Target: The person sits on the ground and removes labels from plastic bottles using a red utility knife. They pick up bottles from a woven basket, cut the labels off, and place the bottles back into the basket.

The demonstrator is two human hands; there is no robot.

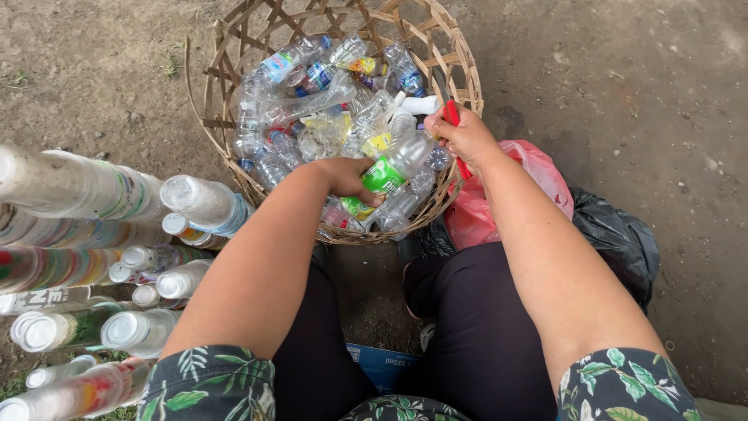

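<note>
Now | left hand (347, 178): closed around green-labelled bottle (389, 170), held over near rim of basket (460, 62) | right hand (461, 134): gripping red-handled cutter (453, 117), just beside bottle's neck | basket: full of clear bottles | ground: red bag (538, 168), black bag (623, 234) at right; cup stacks (78, 187) at left.

one basket (460, 58), two bags (538, 168)

I see a clear plastic bottle (393, 170) with a green label, lying tilted near the frame's centre, over the basket's near rim. A red-handled cutter (454, 125) stands just right of it, its blade pointing toward the upper left.
</note>
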